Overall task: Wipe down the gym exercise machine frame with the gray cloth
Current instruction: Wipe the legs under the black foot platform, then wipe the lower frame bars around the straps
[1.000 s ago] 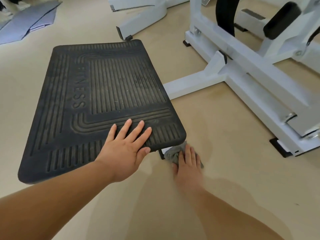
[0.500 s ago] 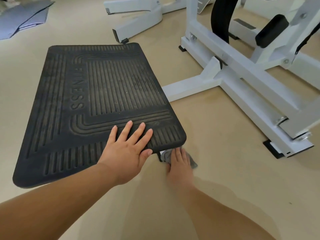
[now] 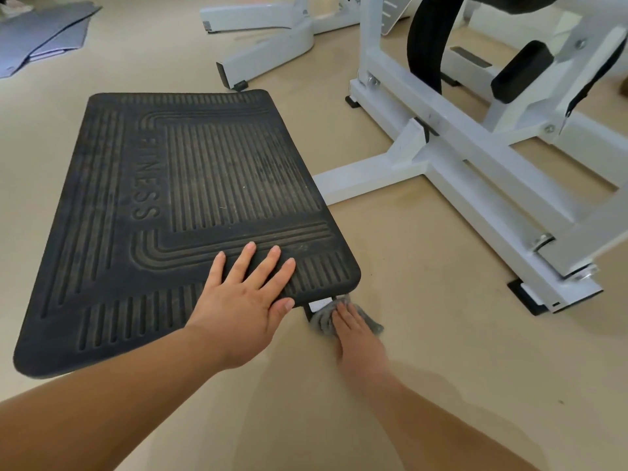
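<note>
Left hand [image 3: 244,300]: flat on the black ribbed footplate [image 3: 170,215], palm down near its near right corner. Four fingers are spread and straight across the grooves, and the thumb lies along the near edge. It grips nothing and only rests on the rubber.

Right hand [image 3: 356,338]: lower down, just beyond and below that same corner. Its fingers lie close together and nearly straight on top of the gray cloth [image 3: 321,322], pressing it down. I cannot see my thumb from here, so I cannot tell whether it tucks under the fabric.

The cloth is bunched, not folded. It sits against a short white frame end [image 3: 317,304] that pokes out from under the footplate, and folds spill out on both sides of my fingers. Its right fringe touches the beige floor [image 3: 424,368].

The footplate is tilted, with the far edge higher in view. The raised word FITNESS runs along its length, and the ribs look dusty.

The main white machine frame [image 3: 475,171] is to the right, well apart from the cloth. A crossbar [image 3: 356,178] runs from it toward the footplate and passes out of sight behind it. A black roller pad [image 3: 521,71] sits up top, and there is a black rubber foot [image 3: 528,297] at the near end of the rail.

The leg of a second white machine [image 3: 268,45] lies beyond the footplate. Gray floor mats [image 3: 40,32] are in the far left corner.
</note>
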Action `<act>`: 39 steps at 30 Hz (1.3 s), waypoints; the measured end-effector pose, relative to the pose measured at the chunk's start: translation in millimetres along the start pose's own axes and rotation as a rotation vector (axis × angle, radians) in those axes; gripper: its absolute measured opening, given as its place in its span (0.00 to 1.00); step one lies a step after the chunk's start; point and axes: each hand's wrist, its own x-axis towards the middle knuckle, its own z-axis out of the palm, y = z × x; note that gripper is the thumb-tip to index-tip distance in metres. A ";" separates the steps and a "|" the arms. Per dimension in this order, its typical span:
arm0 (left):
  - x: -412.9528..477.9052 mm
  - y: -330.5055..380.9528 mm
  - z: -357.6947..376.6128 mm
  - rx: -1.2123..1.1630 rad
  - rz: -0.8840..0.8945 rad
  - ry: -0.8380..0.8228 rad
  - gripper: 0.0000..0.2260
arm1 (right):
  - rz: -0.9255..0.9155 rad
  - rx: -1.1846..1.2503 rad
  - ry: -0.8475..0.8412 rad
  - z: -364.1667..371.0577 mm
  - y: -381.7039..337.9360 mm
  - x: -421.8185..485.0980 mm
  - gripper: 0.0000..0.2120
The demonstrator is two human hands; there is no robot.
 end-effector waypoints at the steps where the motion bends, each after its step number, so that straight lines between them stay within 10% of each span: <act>1: -0.1 0.1 -0.2 0.003 0.002 -0.003 0.27 | 0.051 0.043 0.009 -10.1 8.9 -4.8 0.27; 6: 1.5 0.5 -2.8 0.028 -0.013 -0.062 0.28 | 0.418 0.299 0.308 -68.7 31.7 -16.4 0.18; 10: 7.4 -3.8 -15.9 -0.083 -0.013 -0.152 0.29 | 0.356 0.642 0.496 -112.5 -0.9 11.9 0.09; 16: 16.9 -7.1 -36.6 -0.230 -0.006 -0.071 0.27 | -0.006 0.539 0.308 -140.3 -54.3 44.1 0.09; 21: 26.8 2.9 -48.1 -0.327 0.076 0.045 0.27 | 0.233 0.254 0.379 -158.7 -45.0 27.9 0.11; 34: 38.9 82.7 -218.8 -1.645 -0.011 -0.209 0.05 | 0.448 0.979 0.113 -362.6 -106.2 -29.3 0.17; 39: -6.3 92.8 -341.5 -1.753 -0.079 -0.233 0.09 | 0.573 1.091 0.038 -479.8 -160.8 -89.8 0.21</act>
